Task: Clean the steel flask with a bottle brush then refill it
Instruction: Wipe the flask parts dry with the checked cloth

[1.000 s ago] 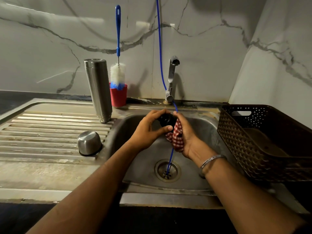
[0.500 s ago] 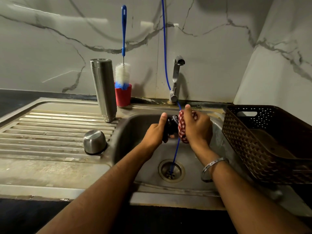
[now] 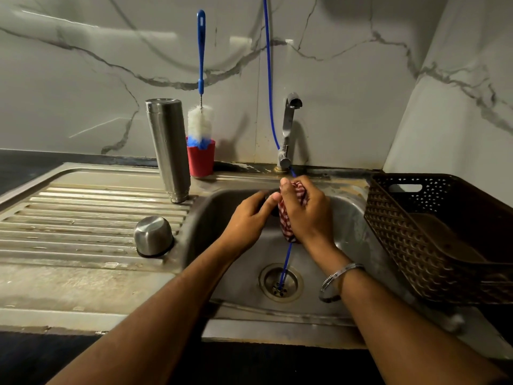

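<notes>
The steel flask (image 3: 168, 150) stands upside down on the drainboard beside the sink. Its steel cap (image 3: 153, 236) lies on the ribs near the basin edge. The bottle brush (image 3: 200, 118), blue handle and white bristles, stands in a red cup (image 3: 200, 159) against the wall. Over the basin my left hand (image 3: 248, 222) grips a small dark part, mostly hidden. My right hand (image 3: 305, 211) holds a red-and-white checked cloth (image 3: 287, 226) wrapped against that part.
A steel tap (image 3: 288, 129) rises behind the sink (image 3: 347, 218), and a thin blue hose (image 3: 268, 79) hangs from above down into the drain (image 3: 280, 283). A brown plastic basket (image 3: 433, 232) sits at the right. Marble walls close the back and right.
Both hands have risen a little toward the tap and closed together. The right hand has turned so the cloth now wraps over the dark part rather than hanging below it.
</notes>
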